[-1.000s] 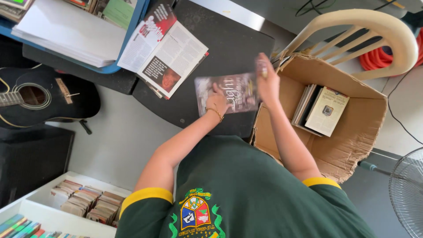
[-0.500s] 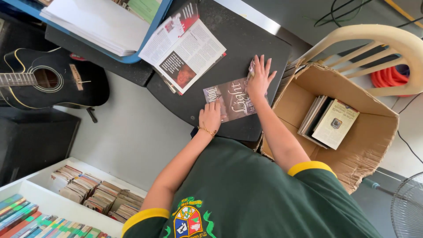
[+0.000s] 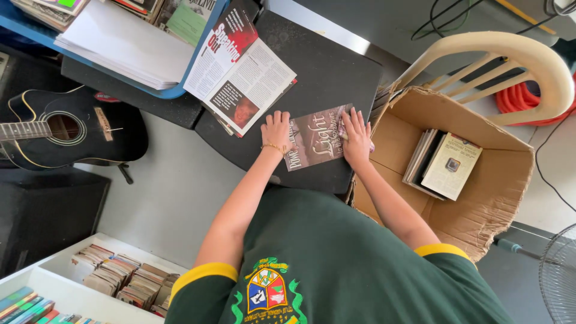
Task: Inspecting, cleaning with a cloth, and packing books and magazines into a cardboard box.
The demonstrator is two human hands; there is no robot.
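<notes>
The dark booklet (image 3: pixel 317 137) lies flat on the black bench (image 3: pixel 324 72), just above the middle of the frame, with a hand at each short edge. The left hand (image 3: pixel 276 130) rests on its left edge, fingers spread and pressing down, not gripping. The right hand (image 3: pixel 356 137) lies on the right edge with fingers held close together over a small pale cloth (image 3: pixel 343 128) pinned under them; whether the fingers curl round the cloth I cannot tell. A second ago the booklet was lifted and blurred between both hands; half a second ago it was down on the bench with the right hand splayed higher up over the cloth. Now that hand has drawn down the cover toward the person, which reads as a wiping stroke across it, and the left hand has slid up from the lower corner to steady the booklet.

Just left of the booklet lies an open magazine (image 3: pixel 240 75). At right a cardboard box (image 3: pixel 492 198) with a few books (image 3: pixel 444 163) in it sits on a cream plastic chair (image 3: pixel 516 51). A black guitar (image 3: pixel 66 129) lies at far left.
</notes>
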